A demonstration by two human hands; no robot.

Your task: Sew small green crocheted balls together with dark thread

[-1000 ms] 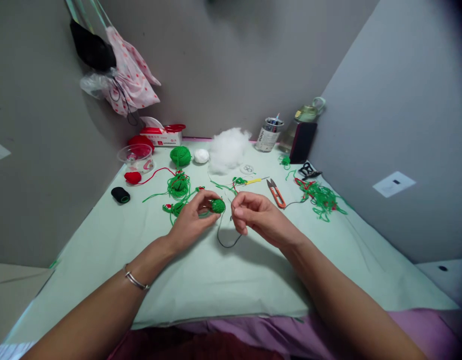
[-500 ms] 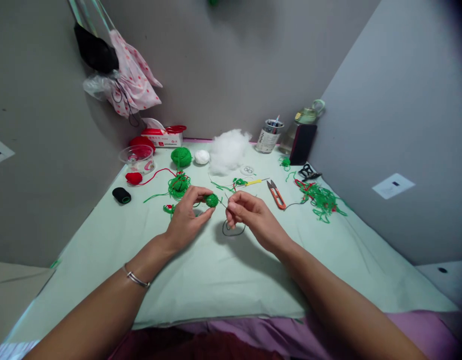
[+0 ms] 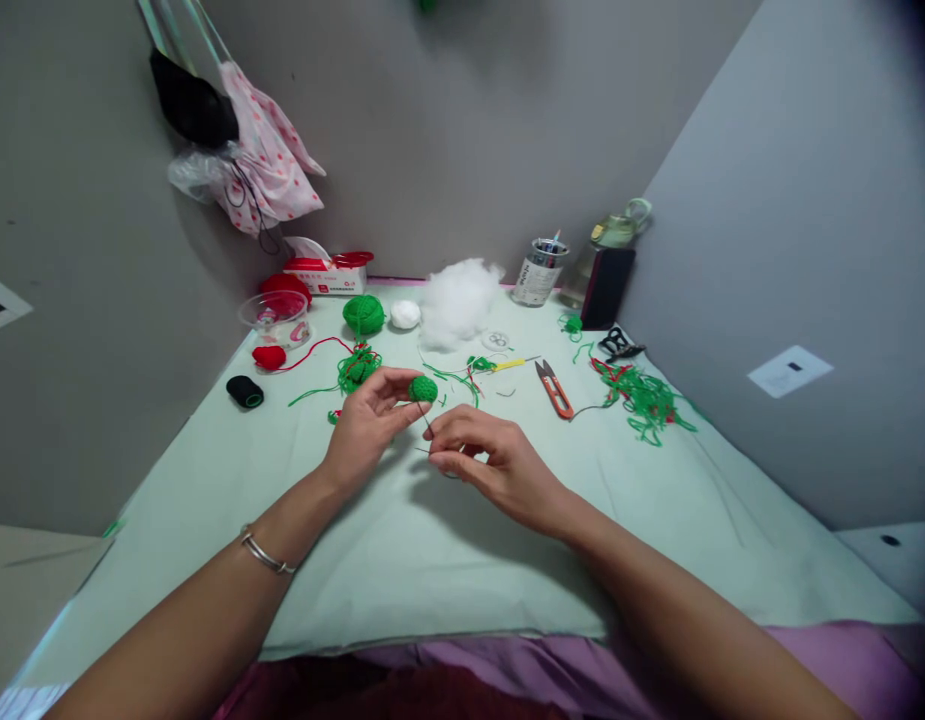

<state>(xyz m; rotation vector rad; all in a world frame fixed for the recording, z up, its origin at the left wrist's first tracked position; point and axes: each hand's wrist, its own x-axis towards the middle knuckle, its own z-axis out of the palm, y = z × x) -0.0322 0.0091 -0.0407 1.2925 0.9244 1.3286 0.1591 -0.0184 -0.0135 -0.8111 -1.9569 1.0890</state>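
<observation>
A small green crocheted ball (image 3: 423,389) is pinched between the thumb and fingers of my left hand (image 3: 364,425), held above the table. Dark thread (image 3: 426,420) runs taut from the ball down to my right hand (image 3: 496,460). The fingers of that hand are closed on a thin needle (image 3: 423,450), whose tip sticks out to the left below the ball. Part of the needle and thread is hidden by the fingers. Behind my left hand lies a tangle of green yarn (image 3: 357,368).
Orange thread snips (image 3: 554,390) and a yellow-handled crochet hook (image 3: 511,365) lie beyond my right hand. Further back are white stuffing (image 3: 460,305), a green yarn ball (image 3: 364,315) and a pen tin (image 3: 539,273). Tangled green yarn (image 3: 649,400) lies right, a black thread spool (image 3: 244,392) left.
My right hand has moved down and slightly left, stretching the thread below the ball. My left hand has tilted the ball upward a little. The dark thread loop on the table is now mostly covered.
</observation>
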